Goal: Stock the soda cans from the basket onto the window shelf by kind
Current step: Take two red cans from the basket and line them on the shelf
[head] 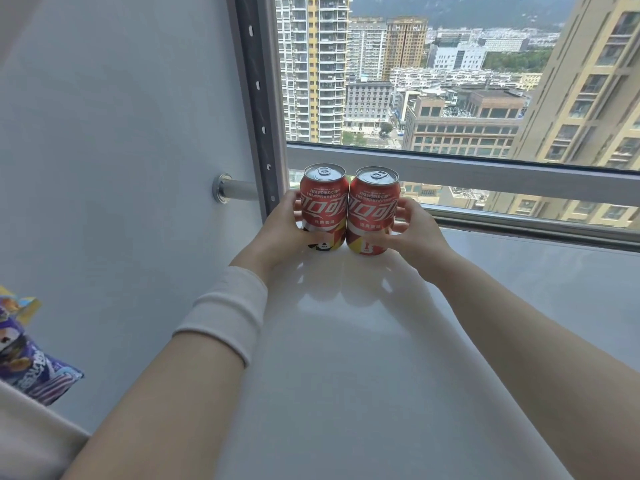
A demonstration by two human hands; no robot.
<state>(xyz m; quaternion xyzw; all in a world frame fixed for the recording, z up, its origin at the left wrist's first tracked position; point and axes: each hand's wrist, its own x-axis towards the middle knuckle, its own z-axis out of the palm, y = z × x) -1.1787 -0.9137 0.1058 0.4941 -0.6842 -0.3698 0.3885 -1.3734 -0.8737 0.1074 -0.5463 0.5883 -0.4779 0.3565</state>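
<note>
1. Cans, red aluminium cola cylinders, two: left can (pixel 323 207), right can (pixel 373 211); upright, sides touching, bases on glossy white window shelf (pixel 381 341); each just ahead of its palm.
2. Grip: left hand (pixel 282 232) curls round left can; right hand (pixel 414 233) curls round right can.
3. Surroundings: grey window rail (pixel 485 174) beyond both hands; grey perforated upright (pixel 258 98) outboard of left hand; neither obstructs.
4. Judgement: same kind; letting go seems next.

Left hand (pixel 277 230) fingertips behind left can (pixel 323 206)

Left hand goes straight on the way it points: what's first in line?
The left hand already grips the left can; beyond that, probably the window frame behind the shelf. Depth unclear.
</note>
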